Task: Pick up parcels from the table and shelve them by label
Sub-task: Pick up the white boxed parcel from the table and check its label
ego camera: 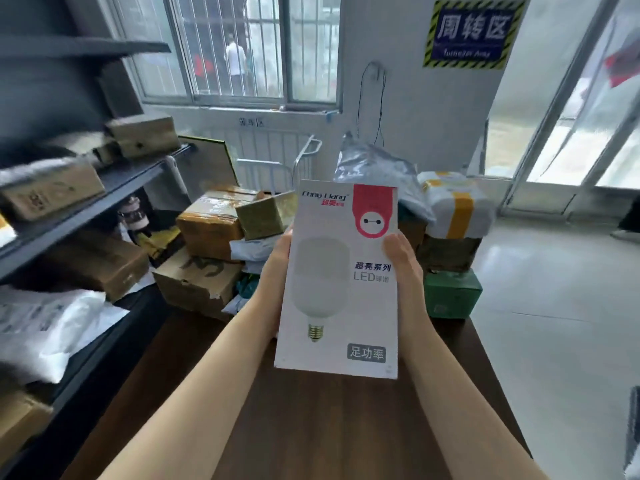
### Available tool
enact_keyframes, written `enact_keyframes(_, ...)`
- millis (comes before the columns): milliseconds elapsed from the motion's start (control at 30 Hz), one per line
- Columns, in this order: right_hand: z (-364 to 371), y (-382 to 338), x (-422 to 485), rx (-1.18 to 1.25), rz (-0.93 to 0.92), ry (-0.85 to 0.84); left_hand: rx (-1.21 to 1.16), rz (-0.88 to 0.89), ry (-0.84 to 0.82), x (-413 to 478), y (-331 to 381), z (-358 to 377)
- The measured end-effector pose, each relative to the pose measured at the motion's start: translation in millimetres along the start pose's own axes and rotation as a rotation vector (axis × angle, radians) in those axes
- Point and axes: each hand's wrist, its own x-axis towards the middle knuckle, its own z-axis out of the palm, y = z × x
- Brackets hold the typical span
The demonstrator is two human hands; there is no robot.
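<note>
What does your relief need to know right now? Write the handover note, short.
Left hand: gripping the left edge of the white LED bulb box.
Right hand: gripping its right edge. The box is held upright above the wooden table, printed face toward the camera; no shipping label visible on this side.
Parcel pile sits at the table's far end, unsorted.
Shelves on the left already hold some parcels.
Left to do: find this box's label, shelve it, then work through the pile.
</note>
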Motion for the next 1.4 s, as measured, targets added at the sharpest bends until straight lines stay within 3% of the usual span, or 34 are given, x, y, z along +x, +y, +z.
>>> enact_keyframes(133,7.9,-34.9,-2.4,0.081,-0.034,-0.031,0.088,-0.082,-0.062,-15.6,26.9,10.0)
enact_keyframes(267,2.8,-50.0,0.5,0.394,0.033,-0.219,0.157,-0.042,-0.038,-25.2,44.1,16.9)
enact_keyframes(367,10.6,-67.8,0.3,0.415,0.005,-0.306,0.138,-0.139,-0.080,-35.2,47.5,8.3)
enact_keyframes(467,8.1,-76.8,2.0,0.109,-0.070,-0.180,0.034,-0.049,-0.094,-35.6,67.8,2.5)
enact_keyframes(533,4.4,-81.4,2.8,-0.199,-0.261,-0.006,0.023,-0.039,-0.092,-43.7,80.7,6.1)
enact_keyframes(600,4.2,-87.8,0.4,-0.410,-0.369,0.031,0.067,-0.013,-0.087,-48.2,84.0,11.3)
enact_keyframes(733,30.8,-103.5,-11.0,-0.408,-0.019,-0.274,0.258,0.107,-0.096,-51.6,91.8,32.7)
enact_keyframes(833,28.0,-109.0,-13.3,-0.235,0.092,-0.310,0.187,0.148,-0.170,-64.5,95.1,37.9)
enact_keyframes(933,6.0,-108.5,-21.8,0.214,0.210,-0.440,0.133,0.324,-0.130,-70.5,92.7,29.5)
enact_keyframes(1000,1.7,-105.5,-26.0,0.503,0.247,-0.553,0.131,0.275,-0.089,-69.0,90.8,32.0)
enact_keyframes(1033,2.3,-101.5,-24.7,0.556,0.258,-0.517,0.068,0.212,-0.126,-71.2,90.3,34.6)
enact_keyframes(1133,11.3,-91.1,-16.5,0.261,0.210,-0.248,-0.252,0.041,-0.243,-80.8,90.5,34.6)
enact_keyframes(1233,16.4,-92.6,-17.8,-0.192,-0.117,0.008,-0.285,0.078,-0.304,-84.7,96.3,32.6)
enact_keyframes(1300,21.8,-94.4,-22.6,-0.274,-0.289,0.022,-0.096,0.140,-0.272,-79.5,103.5,39.0)
enact_keyframes(1400,39.1,-97.7,-30.1,-0.258,-0.380,-0.088,0.087,0.354,-0.178,-77.9,108.7,49.4)
